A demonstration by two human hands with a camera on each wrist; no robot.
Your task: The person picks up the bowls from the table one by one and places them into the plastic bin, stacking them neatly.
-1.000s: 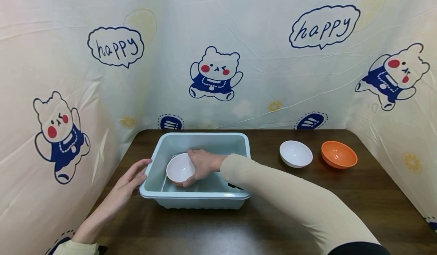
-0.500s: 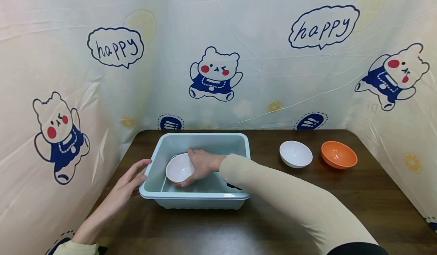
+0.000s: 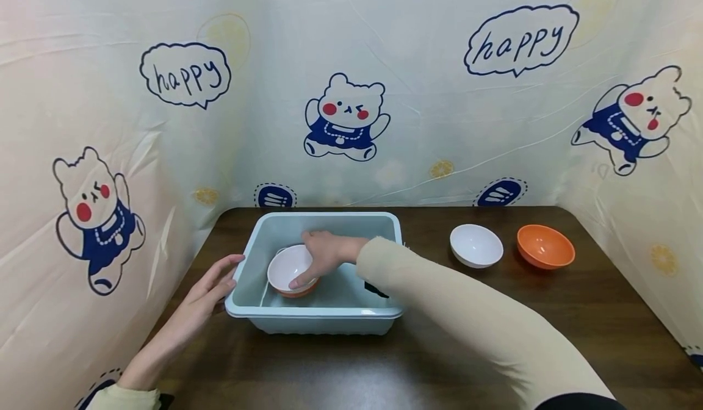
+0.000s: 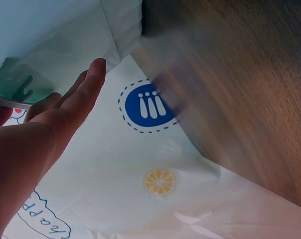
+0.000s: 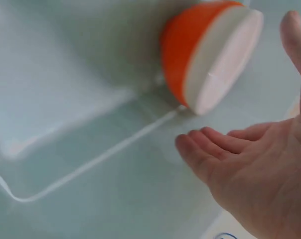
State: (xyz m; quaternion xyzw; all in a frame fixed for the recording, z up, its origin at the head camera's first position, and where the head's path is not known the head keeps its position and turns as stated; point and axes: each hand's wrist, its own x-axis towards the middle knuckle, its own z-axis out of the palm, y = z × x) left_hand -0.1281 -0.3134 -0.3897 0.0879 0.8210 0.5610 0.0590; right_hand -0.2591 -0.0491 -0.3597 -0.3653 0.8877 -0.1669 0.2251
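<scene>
In the head view, a white bowl [image 3: 285,266] sits nested in an orange bowl [image 3: 299,293] inside a light-blue plastic tub [image 3: 324,312]. My right hand [image 3: 326,256] reaches into the tub beside these bowls, overlapping their right edge. The right wrist view shows that hand [image 5: 260,164] with its fingers spread apart from the nested bowls [image 5: 205,55], holding nothing. My left hand [image 3: 205,288] touches the tub's left rim with extended fingers; in the left wrist view its straight fingers [image 4: 83,92] lie by the outer wall [image 4: 66,40].
On the right of the dark wooden table [image 3: 439,361] stand a second white bowl [image 3: 476,246] and a second orange bowl [image 3: 545,247], side by side. A printed cloth [image 3: 428,123] with cartoon bears hangs behind and around the table.
My right hand has loosened from the white bowl's rim and shifted slightly up, leaving more of the orange bowl showing. My left hand stays at the tub's rim.
</scene>
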